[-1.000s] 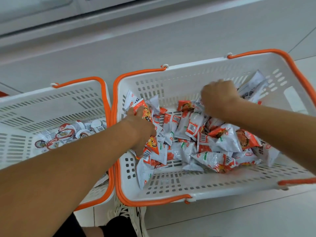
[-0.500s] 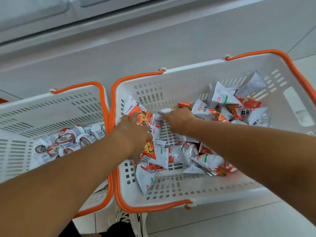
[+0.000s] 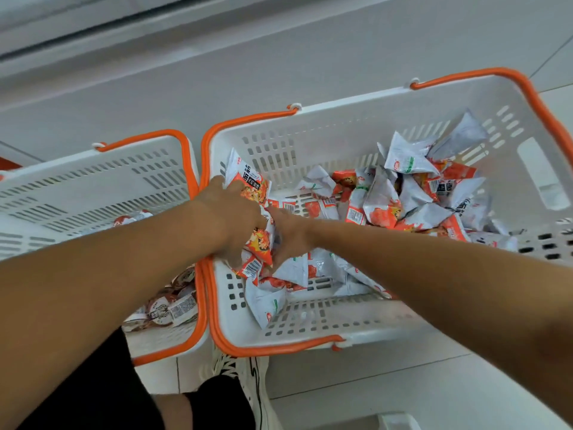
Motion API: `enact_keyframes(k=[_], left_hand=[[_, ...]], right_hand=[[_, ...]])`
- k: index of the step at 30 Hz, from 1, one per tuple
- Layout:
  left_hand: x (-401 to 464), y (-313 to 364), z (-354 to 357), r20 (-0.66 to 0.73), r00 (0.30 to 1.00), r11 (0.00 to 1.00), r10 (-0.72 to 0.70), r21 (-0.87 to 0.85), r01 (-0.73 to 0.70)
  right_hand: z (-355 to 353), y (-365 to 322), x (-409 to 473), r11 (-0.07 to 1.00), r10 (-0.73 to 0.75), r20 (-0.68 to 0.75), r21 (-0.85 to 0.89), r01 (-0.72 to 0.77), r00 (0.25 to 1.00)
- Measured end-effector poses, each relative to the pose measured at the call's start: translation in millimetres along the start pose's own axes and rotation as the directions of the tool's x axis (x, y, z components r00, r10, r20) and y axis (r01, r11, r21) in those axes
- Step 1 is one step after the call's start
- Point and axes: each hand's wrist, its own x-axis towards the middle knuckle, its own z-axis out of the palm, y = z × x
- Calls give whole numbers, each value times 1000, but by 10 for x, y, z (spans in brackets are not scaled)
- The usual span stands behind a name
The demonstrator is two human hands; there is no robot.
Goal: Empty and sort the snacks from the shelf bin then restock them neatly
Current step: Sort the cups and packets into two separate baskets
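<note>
Both my hands are down in the right-hand white basket (image 3: 356,318) now. My left hand (image 3: 231,212) clutches a stack of orange-and-white snack packets (image 3: 251,189) against the basket's nine-o'clock wall. My right hand (image 3: 290,235) presses in beside it, fingers curled onto the same stack. Loose packets (image 3: 412,193) heap toward two o'clock. The neighbouring basket (image 3: 93,184) at nine o'clock holds small round cups (image 3: 170,308).
</note>
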Motion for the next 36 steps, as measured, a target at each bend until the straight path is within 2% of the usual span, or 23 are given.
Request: enact_keyframes(k=[4,7,9,12,14,16,17,19,21,22,23,25,27,30,32,34,36], left_hand=[[6,4,-28,15,1000,1000,-23,5,23],[57,22,-23,-2,997,997,-72,36,72],[93,7,-14,-17,994,992,-111,57,112],[107,-87,-29,-87,983,983,-163,69,169],[112,-145,-53,-115,979,983,-168,60,176],[116,-161,-48,-126,979,984,-160,56,168],[116,-164,-41,-134,979,985,-156,51,164],[117,-170,-37,-159,976,987,-147,40,156],[130,-187,-41,-197,970,988,-143,31,152],[138,-197,-47,-217,966,988,-143,29,152],[150,-210,-56,-237,961,988,-143,25,153],[156,-247,-60,-271,950,988,-153,-5,157],[148,-313,-56,-308,937,986,-165,-54,156],[144,-375,-61,-365,909,978,-200,-123,166],[172,-327,-73,-399,894,978,-206,-109,177],[250,-244,-65,-420,878,972,-231,-144,187],[376,-139,-43,-428,852,938,-302,-294,185]], right_hand=[[353,325,92,992,88,-150,-74,-100,985],[290,332,-174,946,105,-124,-293,-137,987],[137,277,-387,851,134,-101,-498,-166,986],[-253,192,-742,633,222,-88,-745,-212,971],[-482,165,-897,522,334,-93,-810,-266,938],[-621,198,-903,498,418,-102,-805,-322,903],[-665,181,-873,513,406,-106,-795,-322,908],[-640,100,-768,650,215,-131,-720,-242,968],[-446,-46,-614,771,-27,-127,-634,-60,992],[-289,-103,-515,781,-90,-63,-623,31,994],[-120,-117,-401,752,-95,31,-652,92,995],[171,7,-193,607,-4,159,-784,129,987],[241,197,-130,471,81,170,-875,113,982],[18,280,-261,361,185,99,-932,26,978],[-280,329,-428,383,252,91,-924,-13,963],[-578,395,-584,504,217,115,-864,-11,969],[-779,439,-686,688,107,51,-725,-37,993]])
